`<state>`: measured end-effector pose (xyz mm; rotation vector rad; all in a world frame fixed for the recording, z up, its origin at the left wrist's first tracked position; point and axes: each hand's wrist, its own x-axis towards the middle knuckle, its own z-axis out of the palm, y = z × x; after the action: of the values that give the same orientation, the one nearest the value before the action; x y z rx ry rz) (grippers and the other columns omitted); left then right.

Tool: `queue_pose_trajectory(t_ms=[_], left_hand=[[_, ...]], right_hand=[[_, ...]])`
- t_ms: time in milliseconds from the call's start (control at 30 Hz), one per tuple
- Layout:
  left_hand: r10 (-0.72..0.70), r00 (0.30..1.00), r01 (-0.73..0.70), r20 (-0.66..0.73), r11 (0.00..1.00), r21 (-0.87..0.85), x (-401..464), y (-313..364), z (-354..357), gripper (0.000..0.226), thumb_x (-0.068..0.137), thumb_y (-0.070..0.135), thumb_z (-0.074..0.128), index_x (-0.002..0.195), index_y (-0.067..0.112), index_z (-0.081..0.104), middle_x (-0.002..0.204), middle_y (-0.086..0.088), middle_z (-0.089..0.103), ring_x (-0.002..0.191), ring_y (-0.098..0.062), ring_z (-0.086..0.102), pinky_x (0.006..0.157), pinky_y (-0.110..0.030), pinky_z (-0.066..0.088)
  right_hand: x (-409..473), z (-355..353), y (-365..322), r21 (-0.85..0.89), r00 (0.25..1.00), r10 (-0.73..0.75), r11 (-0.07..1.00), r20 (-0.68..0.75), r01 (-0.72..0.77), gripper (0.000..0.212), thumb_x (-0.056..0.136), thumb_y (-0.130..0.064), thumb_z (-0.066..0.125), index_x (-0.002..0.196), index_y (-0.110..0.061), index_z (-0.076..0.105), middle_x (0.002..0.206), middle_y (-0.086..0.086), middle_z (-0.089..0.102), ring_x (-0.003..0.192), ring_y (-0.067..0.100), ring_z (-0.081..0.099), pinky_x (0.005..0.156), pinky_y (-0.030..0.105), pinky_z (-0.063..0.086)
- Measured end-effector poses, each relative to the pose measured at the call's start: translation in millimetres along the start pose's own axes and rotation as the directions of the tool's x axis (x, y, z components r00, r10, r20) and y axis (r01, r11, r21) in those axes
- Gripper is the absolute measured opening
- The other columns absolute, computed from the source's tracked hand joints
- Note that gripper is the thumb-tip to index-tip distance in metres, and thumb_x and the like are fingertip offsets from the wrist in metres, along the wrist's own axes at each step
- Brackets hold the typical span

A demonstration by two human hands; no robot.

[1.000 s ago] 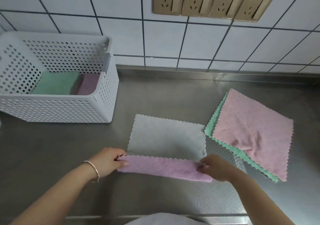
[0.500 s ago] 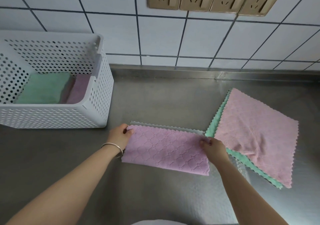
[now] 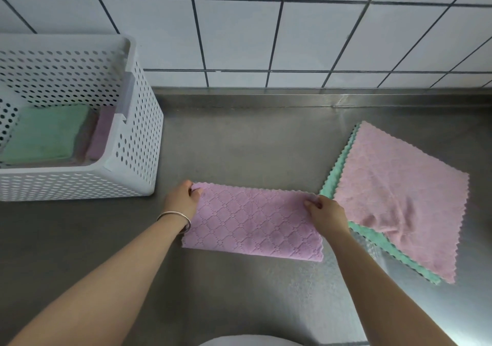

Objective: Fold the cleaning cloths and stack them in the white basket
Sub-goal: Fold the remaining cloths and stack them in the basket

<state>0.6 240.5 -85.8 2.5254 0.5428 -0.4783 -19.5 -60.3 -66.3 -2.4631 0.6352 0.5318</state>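
Note:
A purple cleaning cloth [image 3: 253, 223] lies folded in half on the steel counter, a long rectangle with a quilted pattern. My left hand [image 3: 183, 197] pinches its far left corner and my right hand [image 3: 326, 213] pinches its far right corner. To the right a pink cloth [image 3: 399, 185] lies unfolded on top of a green cloth [image 3: 383, 241]. The white perforated basket [image 3: 133, 164] stands at the left and holds a folded green cloth [image 3: 45, 135] and a folded purple cloth [image 3: 101, 135].
The steel counter [image 3: 239, 145] runs back to a white tiled wall [image 3: 239, 36] with gold sockets along the top edge. The counter's front edge lies close to my body at the bottom.
Both hands carried the cloth's near edge away from me and laid it onto the far edge, so the pale underside is covered and the cloth is folded in half.

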Motion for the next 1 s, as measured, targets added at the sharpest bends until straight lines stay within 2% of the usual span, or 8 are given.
queue_pose_trajectory(t_ms=[200, 300, 400, 500, 600, 700, 900, 1000], left_hand=[[-0.011, 0.999, 0.013, -0.041, 0.998, 0.065, -1.3, 2.7, 0.2, 0.029, 0.094, 0.032, 0.046, 0.100, 0.006, 0.057, 0.099, -0.020, 0.064, 0.089, -0.036, 0.057, 0.070, -0.033, 0.040], [-0.017, 0.986, 0.027, -0.168, 0.998, 0.061, -10.7, 6.4, 1.3, 0.026, 0.090, 0.034, 0.053, 0.097, 0.008, 0.055, 0.098, -0.018, 0.062, 0.090, -0.038, 0.057, 0.067, -0.034, 0.037], [0.285, 0.894, -0.235, -0.347, 0.955, 0.178, -26.9, 4.7, 13.7, 0.033, 0.079, 0.034, 0.055, 0.104, 0.012, 0.055, 0.107, -0.013, 0.059, 0.097, -0.035, 0.055, 0.077, -0.041, 0.044], [0.643, 0.763, -0.580, -0.064, 0.726, 0.370, -45.1, 9.7, 40.7, 0.052, 0.080, 0.047, 0.041, 0.126, 0.022, 0.046, 0.133, -0.001, 0.054, 0.123, -0.027, 0.045, 0.101, -0.050, 0.032], [0.723, 0.654, -0.718, 0.221, 0.502, 0.483, -57.8, 14.7, 68.3, 0.059, 0.091, 0.056, 0.023, 0.138, 0.022, 0.038, 0.146, 0.004, 0.041, 0.137, -0.025, 0.026, 0.105, -0.056, 0.017], [0.660, 0.684, -0.704, 0.309, 0.489, 0.515, -57.9, 11.6, 76.2, 0.066, 0.093, 0.058, 0.007, 0.142, 0.022, 0.030, 0.151, 0.003, 0.030, 0.141, -0.026, 0.014, 0.104, -0.056, 0.019], [0.599, 0.722, -0.683, 0.345, 0.542, 0.489, -62.4, 8.4, 72.6, 0.065, 0.091, 0.061, 0.016, 0.143, 0.024, 0.030, 0.151, 0.003, 0.030, 0.143, -0.025, 0.004, 0.105, -0.054, 0.019], [0.601, 0.718, -0.684, 0.351, 0.516, 0.516, -61.5, 17.0, 66.0, 0.076, 0.082, 0.068, 0.021, 0.146, 0.028, 0.009, 0.157, 0.003, 0.010, 0.143, -0.026, -0.014, 0.111, -0.060, 0.002]], right_hand=[[-3.4, 6.5, -3.8, -0.023, 0.994, 0.068, 0.997, -0.081, -0.070, 0.028, 0.090, -0.035, 0.054, 0.105, -0.012, 0.060, 0.105, 0.013, 0.066, 0.098, 0.031, 0.059, 0.069, 0.030, 0.037], [-14.1, 9.1, -1.9, 0.068, 0.985, 0.102, 0.993, -0.142, -0.094, 0.033, 0.088, -0.036, 0.058, 0.108, -0.010, 0.051, 0.104, 0.012, 0.063, 0.097, 0.031, 0.059, 0.073, 0.034, 0.041], [-29.6, 15.2, 4.0, 0.121, 0.980, 0.117, 0.988, -0.162, -0.098, 0.039, 0.085, -0.031, 0.060, 0.112, -0.007, 0.043, 0.112, 0.012, 0.055, 0.099, 0.032, 0.055, 0.078, 0.037, 0.042], [-43.9, 20.9, 7.6, 0.167, 0.976, 0.160, 0.977, -0.146, -0.135, 0.048, 0.084, -0.023, 0.061, 0.123, -0.005, 0.040, 0.123, 0.013, 0.047, 0.111, 0.032, 0.050, 0.088, 0.039, 0.041], [-51.6, 23.6, 6.6, 0.201, 0.970, 0.237, 0.954, -0.055, -0.222, 0.050, 0.086, -0.025, 0.060, 0.127, -0.003, 0.041, 0.123, 0.014, 0.051, 0.112, 0.032, 0.052, 0.090, 0.037, 0.042], [-50.8, 21.6, 4.3, 0.147, 0.955, 0.293, 0.943, 0.050, -0.297, 0.049, 0.086, -0.030, 0.056, 0.127, -0.005, 0.046, 0.117, 0.013, 0.058, 0.108, 0.030, 0.056, 0.086, 0.035, 0.045], [-52.7, 16.9, 4.4, 0.166, 0.949, 0.295, 0.936, 0.109, -0.310, 0.044, 0.084, -0.027, 0.056, 0.121, -0.005, 0.052, 0.112, 0.013, 0.060, 0.102, 0.029, 0.056, 0.075, 0.029, 0.039], [-61.0, 16.4, 1.5, 0.188, 0.964, 0.259, 0.945, 0.062, -0.266, 0.031, 0.083, -0.024, 0.053, 0.109, -0.008, 0.054, 0.094, 0.007, 0.058, 0.088, 0.027, 0.055, 0.073, 0.032, 0.043]])
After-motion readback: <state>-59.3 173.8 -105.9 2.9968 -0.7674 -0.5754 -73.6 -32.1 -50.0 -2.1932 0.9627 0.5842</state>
